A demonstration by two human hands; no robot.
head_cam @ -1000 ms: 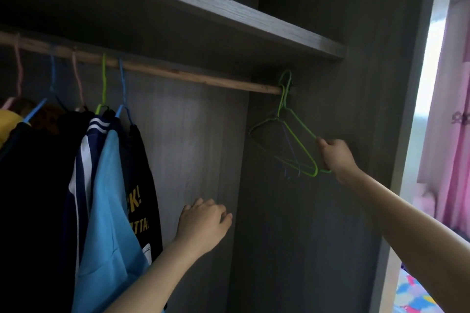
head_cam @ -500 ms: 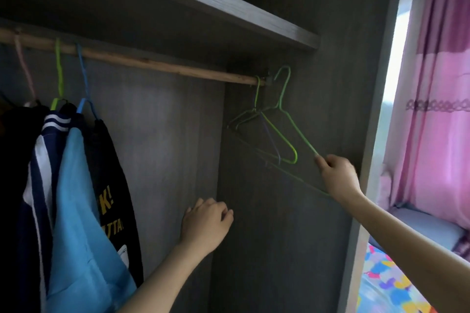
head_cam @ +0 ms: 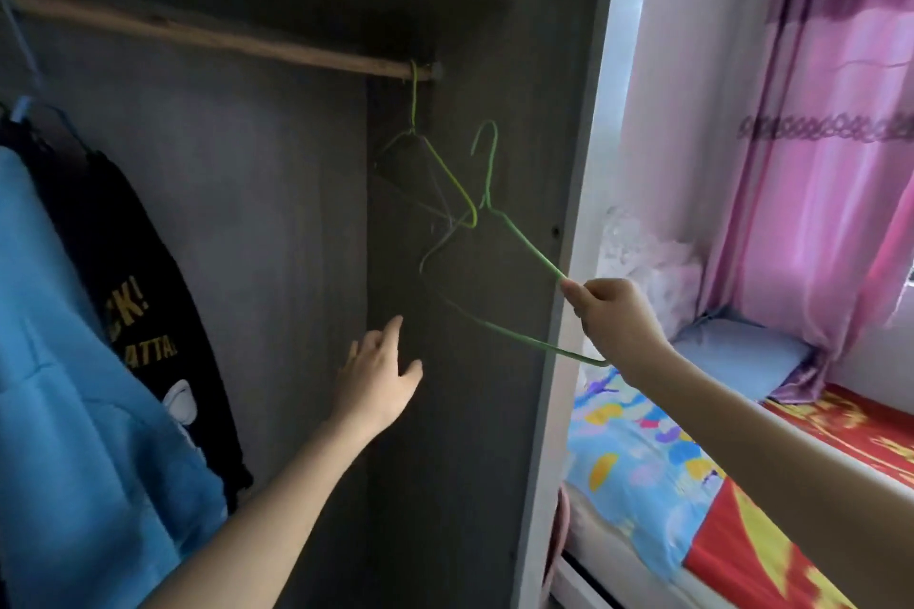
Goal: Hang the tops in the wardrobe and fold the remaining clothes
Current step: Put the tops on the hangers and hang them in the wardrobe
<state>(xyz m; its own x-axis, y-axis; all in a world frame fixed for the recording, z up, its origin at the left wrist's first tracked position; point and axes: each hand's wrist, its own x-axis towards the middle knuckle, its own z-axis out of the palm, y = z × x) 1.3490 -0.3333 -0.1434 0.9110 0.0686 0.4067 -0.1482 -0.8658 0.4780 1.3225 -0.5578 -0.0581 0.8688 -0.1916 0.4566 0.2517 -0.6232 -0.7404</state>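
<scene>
Reaching into an open wardrobe (head_cam: 277, 213), a person gets ready to hang tops, with a bed (head_cam: 667, 470) under a bright patterned cover and a pink curtain (head_cam: 841, 163) lying beyond the right hand (head_cam: 613, 321). A blue top (head_cam: 74, 386) and a black top (head_cam: 133, 292) with yellow lettering hang well to the left of the left hand (head_cam: 378, 371), under a wooden rail (head_cam: 222, 40) that runs above both hands; no unhung top is in view. The left hand is spread, fingers straight, and holds nothing; it is raised near the wardrobe's inner side panel, and contact cannot be judged. The right hand pinches, between thumb and curled fingers, one shoulder of a green wire hanger (head_cam: 526, 245), whose hook stands free of the rail, up and to the left of that hand. A yellow-green hanger (head_cam: 414, 99) hangs from the rail's end, farther up and left, and its wire crosses the far corner of the held one; whether the two are caught together cannot be told. If they are, a pull toward the bed would likely drag the second hanger off the rail and drop it inside the wardrobe. The thin wire, held only at one end, could also twist or slip out of the pinch.
</scene>
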